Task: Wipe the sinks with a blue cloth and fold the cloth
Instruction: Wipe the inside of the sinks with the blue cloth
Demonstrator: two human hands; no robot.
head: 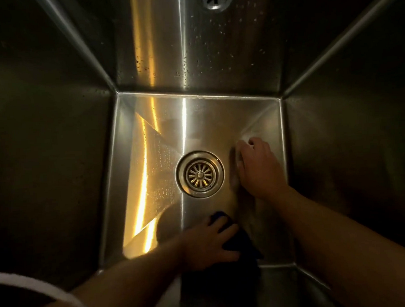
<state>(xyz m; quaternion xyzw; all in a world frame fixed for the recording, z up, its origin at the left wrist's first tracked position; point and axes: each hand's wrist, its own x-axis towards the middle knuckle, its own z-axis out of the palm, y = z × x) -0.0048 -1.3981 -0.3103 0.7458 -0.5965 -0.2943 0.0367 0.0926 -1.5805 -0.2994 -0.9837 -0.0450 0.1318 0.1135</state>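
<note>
Sink (151, 180): steel, deep, with drain (200, 174) mid-floor.
Cloth (246, 245): dark, on the floor by the near wall, under the left hand (209, 243), whose fingers are spread flat and pressing.
Right hand (257, 166): beside the drain, grip unclear.
Advice: keep the palm flat, overlap strokes and reach the corners.
</note>
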